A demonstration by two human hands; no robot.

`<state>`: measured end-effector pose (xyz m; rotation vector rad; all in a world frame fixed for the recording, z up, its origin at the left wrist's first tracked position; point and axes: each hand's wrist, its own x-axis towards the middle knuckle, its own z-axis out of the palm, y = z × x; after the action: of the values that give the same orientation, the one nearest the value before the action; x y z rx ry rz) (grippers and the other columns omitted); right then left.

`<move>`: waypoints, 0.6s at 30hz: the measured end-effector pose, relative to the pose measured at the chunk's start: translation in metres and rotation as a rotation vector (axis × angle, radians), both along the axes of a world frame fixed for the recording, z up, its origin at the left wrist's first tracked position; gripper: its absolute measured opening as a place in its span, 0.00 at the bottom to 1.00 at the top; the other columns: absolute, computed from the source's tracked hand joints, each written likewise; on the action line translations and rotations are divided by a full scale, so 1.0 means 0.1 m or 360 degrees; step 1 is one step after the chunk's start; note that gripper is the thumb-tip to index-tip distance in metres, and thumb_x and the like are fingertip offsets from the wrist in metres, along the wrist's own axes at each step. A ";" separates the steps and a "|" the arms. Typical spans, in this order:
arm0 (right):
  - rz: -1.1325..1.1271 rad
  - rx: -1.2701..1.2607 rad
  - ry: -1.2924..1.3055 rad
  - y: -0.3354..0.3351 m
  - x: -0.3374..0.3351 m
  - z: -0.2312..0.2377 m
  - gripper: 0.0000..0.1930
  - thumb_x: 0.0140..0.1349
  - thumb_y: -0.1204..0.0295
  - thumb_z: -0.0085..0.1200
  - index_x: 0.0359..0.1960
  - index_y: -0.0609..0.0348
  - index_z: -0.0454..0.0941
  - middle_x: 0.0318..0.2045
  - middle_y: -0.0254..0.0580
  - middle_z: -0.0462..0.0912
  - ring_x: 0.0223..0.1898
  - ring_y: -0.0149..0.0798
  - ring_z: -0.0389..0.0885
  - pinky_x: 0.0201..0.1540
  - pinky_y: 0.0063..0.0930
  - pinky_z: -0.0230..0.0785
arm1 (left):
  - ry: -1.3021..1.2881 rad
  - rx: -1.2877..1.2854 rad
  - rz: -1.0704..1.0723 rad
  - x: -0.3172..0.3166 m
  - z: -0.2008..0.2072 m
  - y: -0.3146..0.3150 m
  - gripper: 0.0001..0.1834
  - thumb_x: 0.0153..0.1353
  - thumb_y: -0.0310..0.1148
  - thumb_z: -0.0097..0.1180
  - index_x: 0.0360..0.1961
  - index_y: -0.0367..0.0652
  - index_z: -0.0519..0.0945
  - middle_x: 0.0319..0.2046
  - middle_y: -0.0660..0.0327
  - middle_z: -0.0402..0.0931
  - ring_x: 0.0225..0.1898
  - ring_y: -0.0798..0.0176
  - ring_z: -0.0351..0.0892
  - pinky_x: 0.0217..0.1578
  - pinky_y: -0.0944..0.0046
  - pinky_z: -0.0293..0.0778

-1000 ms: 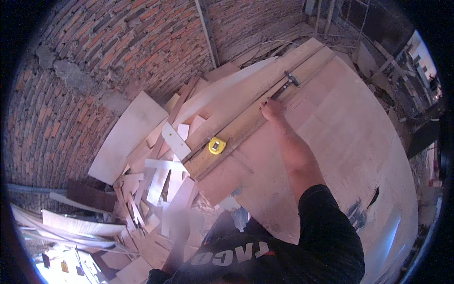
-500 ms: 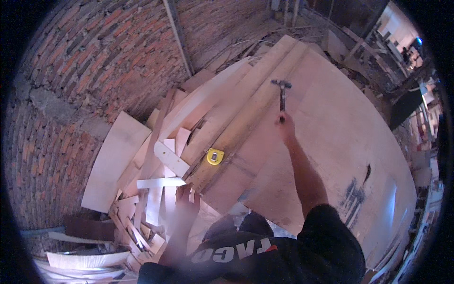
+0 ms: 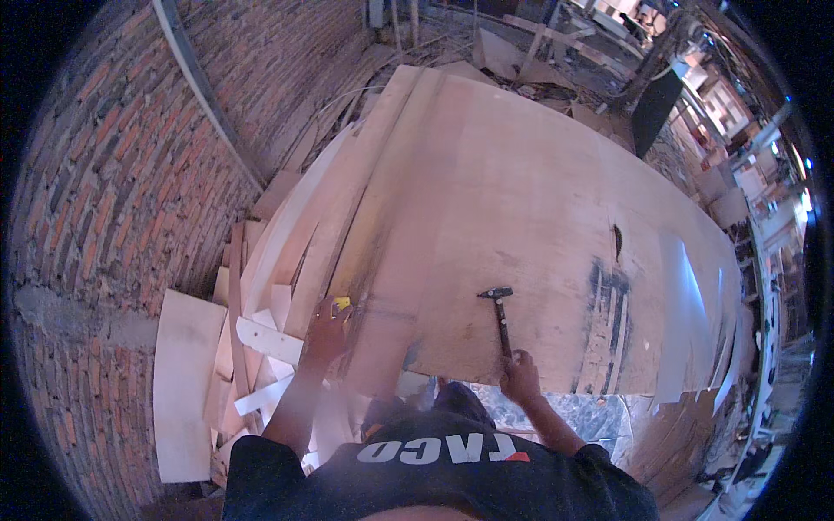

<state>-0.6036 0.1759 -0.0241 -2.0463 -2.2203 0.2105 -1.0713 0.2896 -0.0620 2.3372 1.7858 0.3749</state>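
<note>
My right hand (image 3: 520, 377) is closed round the lower end of the handle of a hammer (image 3: 501, 314). The hammer's dark head points away from me, over the near edge of a large plywood sheet (image 3: 539, 200). On the left, my left hand (image 3: 328, 330) is closed on a yellow tape measure (image 3: 341, 304), partly covered by the fingers. That hand is at the near end of a long wooden strip (image 3: 369, 234) running away along the sheet's left side.
A brick wall (image 3: 95, 217) rises on the left, with a slanted post (image 3: 208, 95) against it. Plywood offcuts (image 3: 269, 339) are heaped between wall and sheet. Dark scuffs (image 3: 605, 313) mark the sheet's right part. Scrap boards (image 3: 499, 54) lie beyond the far edge.
My left hand has moved from beside the offcuts to the tape measure and taken hold of it. My right hand has drawn the hammer back toward me. The view has turned rightward.
</note>
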 end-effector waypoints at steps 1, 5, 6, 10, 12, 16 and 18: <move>0.0084 0.0212 -0.0173 -0.05 -0.06 0.04 0.20 0.47 0.73 0.57 0.46 0.54 0.78 0.47 0.51 0.74 0.42 0.52 0.77 0.44 0.43 0.72 | -0.0056 -0.0179 0.0063 -0.03 0.01 0.03 0.28 0.55 0.32 0.58 0.60 0.51 0.73 0.65 0.48 0.55 0.66 0.41 0.55 0.58 0.43 0.66; 0.0136 -0.0102 0.0405 0.03 -0.39 -0.04 0.17 0.50 0.72 0.57 0.44 0.59 0.79 0.40 0.52 0.80 0.42 0.54 0.79 0.47 0.45 0.72 | 0.0002 -0.0015 0.0041 -0.03 0.11 0.06 0.31 0.51 0.29 0.62 0.60 0.50 0.73 0.60 0.47 0.60 0.63 0.41 0.58 0.59 0.47 0.67; 0.0152 -0.0216 0.0590 0.11 -0.55 -0.14 0.17 0.52 0.71 0.57 0.45 0.60 0.80 0.39 0.52 0.81 0.41 0.52 0.80 0.47 0.44 0.73 | 0.0009 0.0049 0.0090 -0.02 0.15 0.05 0.32 0.50 0.30 0.63 0.60 0.49 0.73 0.59 0.48 0.60 0.63 0.42 0.58 0.58 0.47 0.68; 0.0142 -0.0998 0.1302 0.25 -1.14 -0.49 0.20 0.59 0.67 0.58 0.51 0.65 0.76 0.38 0.49 0.84 0.38 0.43 0.83 0.44 0.36 0.75 | -0.0270 0.0394 0.0560 -0.07 0.30 -0.30 0.24 0.49 0.33 0.65 0.50 0.42 0.77 0.53 0.48 0.67 0.60 0.44 0.63 0.54 0.49 0.69; 0.0162 -0.1205 0.1564 0.24 -1.40 -0.65 0.24 0.59 0.67 0.59 0.55 0.65 0.71 0.38 0.48 0.83 0.37 0.41 0.82 0.42 0.35 0.75 | -0.0368 0.0285 0.0868 -0.20 0.31 -0.64 0.20 0.49 0.35 0.66 0.42 0.40 0.77 0.44 0.49 0.73 0.52 0.46 0.71 0.48 0.51 0.71; -0.0115 -0.1479 0.1708 0.36 -1.82 -0.88 0.28 0.58 0.66 0.62 0.56 0.60 0.65 0.40 0.47 0.81 0.37 0.41 0.81 0.40 0.35 0.74 | -0.0533 -0.0181 0.1560 -0.26 0.04 -1.44 0.18 0.50 0.40 0.68 0.31 0.38 0.75 0.28 0.52 0.79 0.36 0.49 0.80 0.38 0.53 0.73; -0.0421 -0.1656 0.1826 0.39 -1.91 -0.88 0.28 0.57 0.65 0.63 0.55 0.58 0.63 0.41 0.46 0.80 0.38 0.41 0.80 0.39 0.34 0.73 | -0.0695 -0.0131 0.1487 -0.12 -0.19 -1.83 0.22 0.54 0.43 0.66 0.40 0.37 0.75 0.25 0.53 0.78 0.25 0.50 0.77 0.29 0.54 0.74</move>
<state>-0.7944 0.2144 -0.1123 -1.6309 -1.1022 2.1554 -1.0837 0.1069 -0.0806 1.0892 2.4313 0.8180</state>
